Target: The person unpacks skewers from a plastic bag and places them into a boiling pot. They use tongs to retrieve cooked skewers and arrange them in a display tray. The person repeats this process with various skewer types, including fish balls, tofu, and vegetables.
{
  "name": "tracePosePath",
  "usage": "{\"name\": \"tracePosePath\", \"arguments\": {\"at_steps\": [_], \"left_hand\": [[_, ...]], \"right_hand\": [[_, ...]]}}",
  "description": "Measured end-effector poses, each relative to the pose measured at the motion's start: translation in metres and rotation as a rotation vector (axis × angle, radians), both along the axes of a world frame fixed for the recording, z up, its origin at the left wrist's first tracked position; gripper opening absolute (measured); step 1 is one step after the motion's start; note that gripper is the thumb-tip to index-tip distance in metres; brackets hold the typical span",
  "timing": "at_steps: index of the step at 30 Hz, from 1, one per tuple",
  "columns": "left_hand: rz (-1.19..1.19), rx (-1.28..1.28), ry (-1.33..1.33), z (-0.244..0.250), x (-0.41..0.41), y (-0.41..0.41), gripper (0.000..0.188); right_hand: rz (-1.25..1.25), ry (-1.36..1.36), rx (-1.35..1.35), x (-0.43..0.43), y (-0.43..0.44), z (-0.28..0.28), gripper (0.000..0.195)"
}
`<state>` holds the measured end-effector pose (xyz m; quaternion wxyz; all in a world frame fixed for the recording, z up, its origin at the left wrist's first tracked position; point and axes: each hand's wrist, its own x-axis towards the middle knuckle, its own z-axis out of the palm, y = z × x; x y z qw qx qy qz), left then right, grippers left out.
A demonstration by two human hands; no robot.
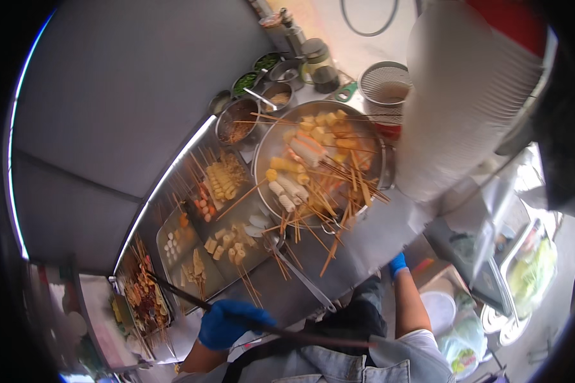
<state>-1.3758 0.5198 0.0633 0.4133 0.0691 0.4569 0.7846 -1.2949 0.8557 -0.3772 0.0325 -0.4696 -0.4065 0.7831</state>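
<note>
My left hand (pixel 235 323), in a blue glove, is closed around a long dark rod (pixel 184 293). The rod runs from the skewer tray across the front of my apron (pixel 326 366). By the counter's front edge, my right hand (pixel 398 264) is also gloved in blue; its fingers are hidden, so its grip cannot be told. Before me a round metal pot (pixel 257 191) holds many skewered foods, among them corn pieces (pixel 287 165) and pale scored rolls (pixel 287 191). A metal ladle (pixel 306 282) rests over the counter's front edge.
Left of the pot, a metal tray (pixel 211 275) holds skewers in broth. Farther left is another heap of skewers (pixel 146 292). Behind stand a sauce pot (pixel 238 122), bowls of chopped greens (pixel 245 84) and a glass jar (pixel 321 67). A tall cup stack (pixel 465 100) looms at right.
</note>
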Motion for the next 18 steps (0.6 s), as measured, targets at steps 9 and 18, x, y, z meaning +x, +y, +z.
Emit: {"name": "tracePosePath", "arguments": {"at_steps": [9,18], "left_hand": [[0.214,0.145,-0.044,-0.041,0.013,-0.052,0.054],[0.252,0.139,-0.093,-0.050,0.009,-0.059,0.053]], "right_hand": [[0.070,-0.188,0.303,-0.129,0.002,-0.076,0.025],[0.214,-0.298,0.524,-0.118,0.014,-0.079,0.025]]}}
